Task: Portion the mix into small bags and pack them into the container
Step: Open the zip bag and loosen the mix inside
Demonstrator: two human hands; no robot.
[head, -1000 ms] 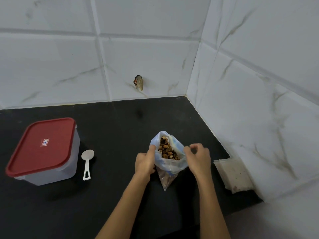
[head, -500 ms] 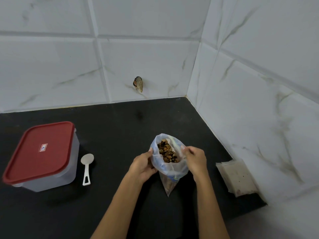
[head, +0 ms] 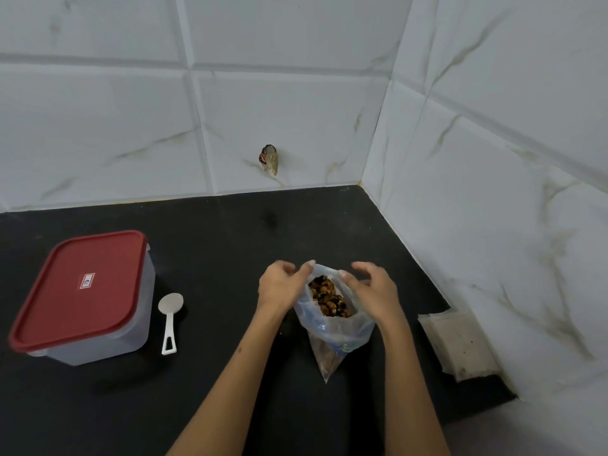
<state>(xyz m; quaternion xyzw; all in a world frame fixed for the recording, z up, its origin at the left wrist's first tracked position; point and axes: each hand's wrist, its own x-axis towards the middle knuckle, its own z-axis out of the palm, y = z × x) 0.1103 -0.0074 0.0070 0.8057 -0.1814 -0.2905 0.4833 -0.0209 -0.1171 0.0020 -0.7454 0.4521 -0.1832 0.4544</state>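
We see L hand (head: pixel 279 286) & R hand (head: pixel 373 287) w/ curled fingers pinching the rim of the mix bag (head: pixel 332 319), mid black tabletop (head: pixel 230 241); lidded container (head: pixel 88 294) far left.

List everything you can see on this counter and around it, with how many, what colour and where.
container: 1, clear, lid on, left on the counter
lid: 1, red, closed on the container
scoop: 1, white, lying right of the container
bag of mix: 1, clear bluish plastic, brown mix inside, mouth open, centre
small bags: a flat stack, clear, count unclear, against the right wall
countertop: 1, black
wall tiles: white, veined, behind and right
small object: 1, brownish, on the back wall
left hand: at the bag's left rim
right hand: at the bag's right rim
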